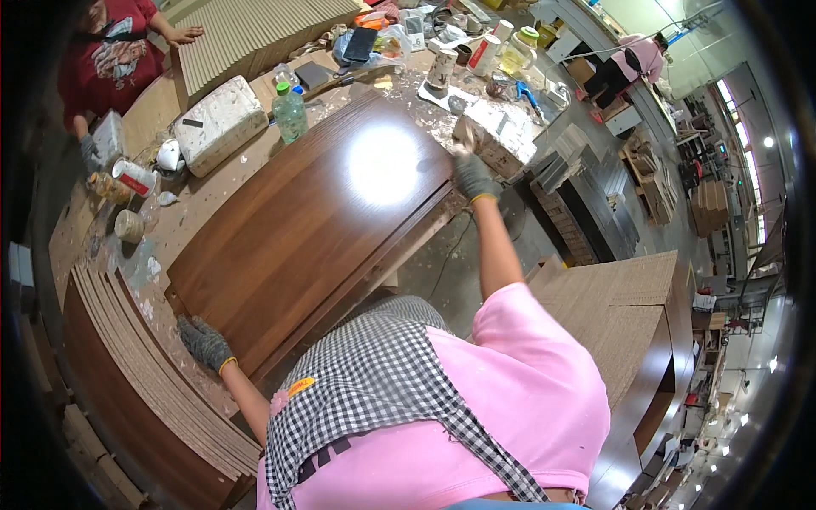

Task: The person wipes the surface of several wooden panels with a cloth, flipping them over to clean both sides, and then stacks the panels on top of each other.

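Note:
A glossy dark-brown wood-grain panel (pixel 280 229) with a curved far edge lies across the workbench in front of me. Along its near side, the edge of another brown board shows just under it. My left hand (pixel 205 342), in a grey knit glove, rests at the panel's left end near the close corner, its fingers stretched out. At the right end is my right hand (pixel 474 176), also gloved, with bare fingertips. Those fingertips are blurred beside a glue-smeared block (pixel 497 136), so their grip is unclear.
Curved boards (pixel 161 374) are stacked at the left. A green-capped bottle (pixel 289 113), a crusted white block (pixel 219 125) and cups stand beyond the panel. A co-worker in red (pixel 119 59) is at the far left. A brown cabinet (pixel 629 340) stands at my right.

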Available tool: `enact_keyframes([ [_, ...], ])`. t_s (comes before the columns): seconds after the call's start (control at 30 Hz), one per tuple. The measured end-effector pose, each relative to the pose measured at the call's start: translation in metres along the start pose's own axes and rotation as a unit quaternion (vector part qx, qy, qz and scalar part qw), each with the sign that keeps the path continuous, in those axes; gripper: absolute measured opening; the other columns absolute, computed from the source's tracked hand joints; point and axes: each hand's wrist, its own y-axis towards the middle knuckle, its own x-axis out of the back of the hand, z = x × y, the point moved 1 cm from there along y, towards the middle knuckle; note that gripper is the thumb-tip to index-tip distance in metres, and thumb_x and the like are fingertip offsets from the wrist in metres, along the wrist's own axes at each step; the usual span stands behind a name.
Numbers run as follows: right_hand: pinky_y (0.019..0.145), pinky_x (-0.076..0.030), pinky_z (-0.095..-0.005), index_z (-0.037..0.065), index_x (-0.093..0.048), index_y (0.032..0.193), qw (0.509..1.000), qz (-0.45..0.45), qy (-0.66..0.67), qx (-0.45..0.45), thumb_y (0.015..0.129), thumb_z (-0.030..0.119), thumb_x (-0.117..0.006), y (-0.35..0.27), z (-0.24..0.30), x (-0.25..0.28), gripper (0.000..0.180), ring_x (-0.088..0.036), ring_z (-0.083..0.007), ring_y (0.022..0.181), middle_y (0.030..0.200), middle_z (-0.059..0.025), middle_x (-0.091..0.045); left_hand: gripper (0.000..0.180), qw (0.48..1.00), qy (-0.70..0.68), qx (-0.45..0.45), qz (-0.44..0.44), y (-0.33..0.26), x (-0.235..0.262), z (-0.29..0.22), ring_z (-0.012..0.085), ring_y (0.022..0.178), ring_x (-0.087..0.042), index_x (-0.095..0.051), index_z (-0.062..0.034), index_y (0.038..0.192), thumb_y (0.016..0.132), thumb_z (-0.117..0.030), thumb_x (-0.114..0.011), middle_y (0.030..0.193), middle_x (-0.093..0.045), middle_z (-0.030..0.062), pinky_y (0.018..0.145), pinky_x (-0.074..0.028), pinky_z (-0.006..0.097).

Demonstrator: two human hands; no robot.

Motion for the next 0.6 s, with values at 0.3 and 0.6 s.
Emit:
enact_keyframes([
  [0.3, 0.092, -0.051, -0.0357, 0.010, -0.051, 0.142, 0.918, -0.199, 0.269, 0.213, 0.100, 0.038, -0.052, 0.100, 0.008, -0.004, 0.051, -0.062, -0.0354, 0.110, 0.132, -0.0242, -0.058, 0.042, 0.987, 0.067, -0.107, 0.100, 0.000, -0.001, 0.065, 0.0334, 0.130, -0.053, -0.051, 0.0007, 0.140, 0.105, -0.018, -0.037, 0.139, -0.057, 0.0207, 0.113, -0.039, 0.041],
  [0.6, 0.107, -0.038, -0.0481, 0.004, -0.057, 0.128, 0.919, -0.024, 0.185, 0.348, 0.086, 0.042, -0.069, -0.080, 0.435, 0.020, 0.058, -0.047, -0.0432, 0.126, 0.137, -0.0246, -0.052, 0.080, 0.834, -0.476, 0.068, 0.272, 0.009, 0.060, 0.086, 0.0194, 0.147, -0.033, -0.032, -0.0045, 0.155, 0.103, -0.065, -0.024, 0.152, -0.048, 0.0106, 0.122, -0.019, 0.036],
])
